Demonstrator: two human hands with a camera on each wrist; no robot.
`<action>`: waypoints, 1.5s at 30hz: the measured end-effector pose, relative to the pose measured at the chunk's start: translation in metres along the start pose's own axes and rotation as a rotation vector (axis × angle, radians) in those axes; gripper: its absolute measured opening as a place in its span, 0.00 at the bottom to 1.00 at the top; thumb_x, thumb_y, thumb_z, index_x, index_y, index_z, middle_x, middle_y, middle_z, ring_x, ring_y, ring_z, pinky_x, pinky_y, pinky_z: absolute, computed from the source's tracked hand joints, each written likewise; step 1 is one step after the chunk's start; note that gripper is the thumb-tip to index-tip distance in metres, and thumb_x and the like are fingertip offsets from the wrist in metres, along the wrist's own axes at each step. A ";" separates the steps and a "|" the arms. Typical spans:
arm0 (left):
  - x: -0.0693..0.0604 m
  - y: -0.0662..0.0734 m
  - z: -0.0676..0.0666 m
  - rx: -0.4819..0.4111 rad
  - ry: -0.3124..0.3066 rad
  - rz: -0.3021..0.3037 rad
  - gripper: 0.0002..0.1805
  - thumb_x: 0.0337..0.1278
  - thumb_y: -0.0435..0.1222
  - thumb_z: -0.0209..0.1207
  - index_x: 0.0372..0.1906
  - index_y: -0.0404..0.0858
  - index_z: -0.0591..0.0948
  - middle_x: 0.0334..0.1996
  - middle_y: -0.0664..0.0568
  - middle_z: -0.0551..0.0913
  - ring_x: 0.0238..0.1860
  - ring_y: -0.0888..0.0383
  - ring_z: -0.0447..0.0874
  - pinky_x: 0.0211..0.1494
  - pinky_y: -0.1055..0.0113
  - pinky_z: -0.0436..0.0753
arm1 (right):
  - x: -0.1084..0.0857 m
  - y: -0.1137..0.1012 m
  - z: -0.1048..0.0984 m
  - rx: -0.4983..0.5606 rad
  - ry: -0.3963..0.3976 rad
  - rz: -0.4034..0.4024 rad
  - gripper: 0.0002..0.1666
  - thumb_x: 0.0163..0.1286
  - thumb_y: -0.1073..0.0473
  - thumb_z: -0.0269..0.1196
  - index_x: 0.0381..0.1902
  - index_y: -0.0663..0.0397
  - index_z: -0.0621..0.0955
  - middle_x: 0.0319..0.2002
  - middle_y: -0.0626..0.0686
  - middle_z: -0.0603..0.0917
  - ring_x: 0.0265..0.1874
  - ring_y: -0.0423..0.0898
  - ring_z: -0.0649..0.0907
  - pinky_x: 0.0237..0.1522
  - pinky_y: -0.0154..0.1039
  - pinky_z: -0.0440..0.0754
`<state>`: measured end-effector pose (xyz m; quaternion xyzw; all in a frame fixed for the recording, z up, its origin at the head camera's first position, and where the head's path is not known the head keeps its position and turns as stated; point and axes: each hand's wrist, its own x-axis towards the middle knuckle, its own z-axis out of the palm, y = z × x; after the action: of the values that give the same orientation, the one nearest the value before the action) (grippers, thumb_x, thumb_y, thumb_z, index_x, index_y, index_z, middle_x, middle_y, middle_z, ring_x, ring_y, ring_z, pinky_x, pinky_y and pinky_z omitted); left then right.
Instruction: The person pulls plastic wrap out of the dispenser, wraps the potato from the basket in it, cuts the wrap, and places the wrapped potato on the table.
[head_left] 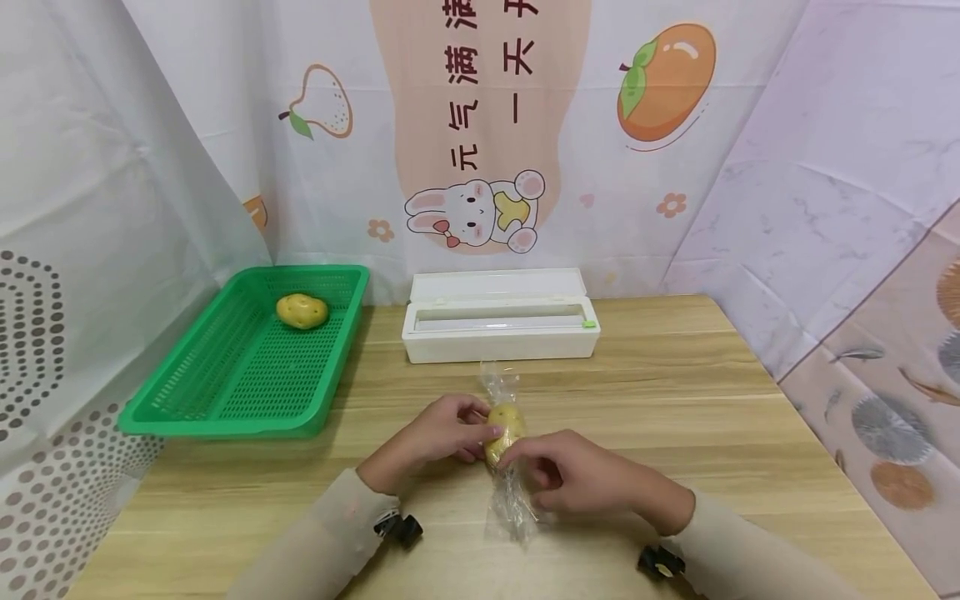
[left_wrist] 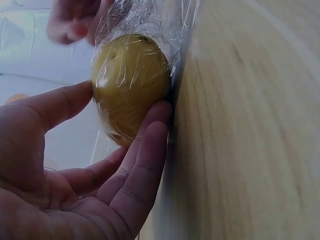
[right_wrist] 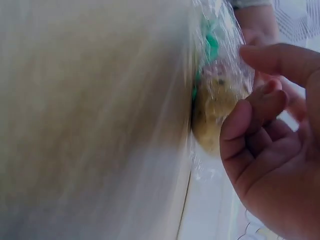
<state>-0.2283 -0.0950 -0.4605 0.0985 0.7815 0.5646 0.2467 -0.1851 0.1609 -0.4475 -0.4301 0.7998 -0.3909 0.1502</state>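
A yellow potato [head_left: 506, 417] wrapped in clear cling film [head_left: 512, 508] lies on the wooden table. Loose film sticks out at its far and near ends. My left hand [head_left: 448, 429] grips the potato from the left, thumb on one side and fingers against the other, as the left wrist view also shows. At the potato's near right side is my right hand [head_left: 581, 475]. Its index finger reaches toward the film, while the other fingers are curled with nothing visible between them. In the right wrist view that hand partly covers the wrapped potato [right_wrist: 210, 120].
A green plastic basket [head_left: 217, 430] at the left holds another potato [head_left: 302, 311], unwrapped. Behind the hands stands a white cling film dispenser [head_left: 501, 346] with its lid raised and a green slider at its right end. A printed curtain [head_left: 315, 200] hangs behind the table.
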 end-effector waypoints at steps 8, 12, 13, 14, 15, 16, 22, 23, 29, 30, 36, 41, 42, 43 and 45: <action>0.005 -0.002 -0.003 -0.014 0.007 -0.001 0.26 0.60 0.45 0.72 0.55 0.33 0.80 0.44 0.43 0.85 0.33 0.51 0.91 0.36 0.57 0.90 | 0.004 -0.007 0.009 -0.255 -0.067 -0.080 0.38 0.55 0.76 0.62 0.60 0.36 0.85 0.19 0.37 0.64 0.21 0.27 0.62 0.26 0.21 0.65; 0.006 -0.002 -0.003 -0.008 0.012 -0.004 0.26 0.59 0.46 0.73 0.54 0.33 0.80 0.45 0.43 0.84 0.33 0.51 0.91 0.36 0.57 0.90 | 0.008 -0.008 0.011 -0.304 -0.042 -0.100 0.32 0.54 0.72 0.67 0.53 0.36 0.88 0.20 0.38 0.70 0.23 0.27 0.65 0.28 0.20 0.67; 0.006 -0.002 -0.003 -0.007 0.015 -0.005 0.25 0.59 0.46 0.73 0.54 0.34 0.80 0.45 0.42 0.84 0.33 0.51 0.91 0.35 0.57 0.90 | 0.008 -0.009 0.011 -0.312 -0.032 -0.104 0.29 0.55 0.71 0.69 0.51 0.36 0.89 0.21 0.38 0.73 0.23 0.27 0.67 0.28 0.20 0.68; 0.006 -0.001 -0.003 -0.007 0.017 -0.005 0.25 0.59 0.46 0.73 0.53 0.34 0.80 0.45 0.42 0.84 0.33 0.52 0.91 0.35 0.57 0.89 | 0.009 -0.009 0.011 -0.322 -0.020 -0.108 0.27 0.56 0.69 0.71 0.50 0.36 0.89 0.23 0.37 0.76 0.24 0.28 0.69 0.29 0.20 0.69; 0.006 -0.001 -0.003 -0.007 0.018 -0.006 0.25 0.59 0.46 0.73 0.53 0.33 0.80 0.45 0.42 0.84 0.32 0.52 0.91 0.35 0.57 0.89 | 0.009 -0.009 0.011 -0.324 -0.006 -0.112 0.24 0.57 0.67 0.72 0.48 0.36 0.90 0.25 0.37 0.78 0.24 0.28 0.70 0.30 0.20 0.70; 0.006 -0.001 -0.003 -0.008 0.019 -0.007 0.25 0.59 0.45 0.73 0.53 0.33 0.80 0.45 0.42 0.84 0.32 0.51 0.91 0.35 0.57 0.89 | 0.010 -0.009 0.011 -0.327 0.011 -0.111 0.21 0.58 0.65 0.73 0.46 0.35 0.91 0.26 0.35 0.80 0.24 0.28 0.71 0.30 0.20 0.70; 0.006 -0.001 -0.002 0.011 0.016 0.004 0.26 0.59 0.45 0.73 0.53 0.33 0.80 0.44 0.42 0.84 0.32 0.52 0.90 0.34 0.58 0.89 | 0.009 -0.011 0.009 -0.243 0.103 -0.057 0.09 0.63 0.55 0.76 0.40 0.32 0.92 0.29 0.34 0.79 0.24 0.30 0.73 0.27 0.23 0.72; 0.006 -0.001 -0.002 0.013 0.015 0.004 0.26 0.59 0.45 0.73 0.53 0.33 0.80 0.44 0.42 0.84 0.32 0.52 0.90 0.34 0.58 0.89 | 0.009 -0.011 0.008 -0.230 0.114 -0.048 0.09 0.63 0.54 0.76 0.40 0.31 0.92 0.29 0.36 0.79 0.24 0.32 0.73 0.27 0.23 0.72; 0.005 0.000 -0.004 0.069 0.022 0.021 0.29 0.60 0.48 0.72 0.57 0.34 0.78 0.46 0.42 0.84 0.33 0.52 0.91 0.34 0.58 0.88 | 0.007 -0.010 0.005 -0.190 0.141 -0.033 0.11 0.65 0.54 0.75 0.43 0.30 0.91 0.32 0.46 0.81 0.28 0.44 0.77 0.29 0.27 0.74; 0.003 0.001 -0.004 0.107 0.035 0.038 0.30 0.60 0.49 0.72 0.58 0.35 0.78 0.47 0.43 0.84 0.34 0.53 0.90 0.35 0.59 0.88 | 0.007 -0.010 0.005 -0.186 0.145 -0.037 0.11 0.65 0.55 0.75 0.43 0.30 0.91 0.34 0.45 0.81 0.30 0.45 0.78 0.31 0.28 0.76; -0.019 0.010 -0.007 0.473 0.077 0.354 0.12 0.63 0.39 0.68 0.49 0.46 0.83 0.47 0.57 0.84 0.47 0.61 0.83 0.50 0.61 0.85 | 0.006 -0.009 0.006 -0.239 0.187 -0.045 0.13 0.61 0.56 0.76 0.42 0.32 0.88 0.44 0.37 0.77 0.45 0.37 0.78 0.49 0.35 0.81; -0.042 0.010 -0.003 0.736 -0.010 0.547 0.15 0.49 0.32 0.72 0.44 0.49 0.85 0.43 0.64 0.81 0.45 0.63 0.81 0.52 0.66 0.82 | 0.005 -0.010 0.006 -0.270 0.197 -0.002 0.13 0.60 0.55 0.76 0.40 0.31 0.85 0.48 0.35 0.75 0.50 0.35 0.75 0.53 0.36 0.79; -0.046 0.010 -0.001 0.774 -0.008 0.551 0.17 0.47 0.35 0.74 0.44 0.50 0.85 0.45 0.64 0.80 0.45 0.63 0.80 0.51 0.67 0.81 | 0.005 -0.011 0.006 -0.269 0.196 0.001 0.13 0.60 0.55 0.76 0.39 0.31 0.85 0.49 0.35 0.75 0.51 0.35 0.75 0.53 0.36 0.79; -0.049 0.008 0.002 0.805 0.001 0.550 0.18 0.45 0.38 0.76 0.45 0.51 0.86 0.46 0.64 0.78 0.45 0.64 0.79 0.50 0.68 0.81 | 0.005 -0.011 0.006 -0.266 0.195 0.002 0.13 0.60 0.55 0.76 0.38 0.31 0.85 0.49 0.35 0.75 0.51 0.35 0.75 0.54 0.37 0.79; -0.052 0.007 0.007 0.827 0.030 0.542 0.20 0.43 0.45 0.80 0.45 0.54 0.87 0.49 0.62 0.76 0.46 0.64 0.77 0.50 0.69 0.80 | 0.004 -0.011 0.007 -0.260 0.196 0.000 0.12 0.60 0.55 0.76 0.36 0.31 0.85 0.49 0.35 0.75 0.51 0.35 0.75 0.54 0.37 0.79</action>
<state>-0.1806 -0.1092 -0.4418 0.3799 0.8897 0.2524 0.0201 -0.1778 0.1506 -0.4435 -0.4058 0.8544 -0.3242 0.0148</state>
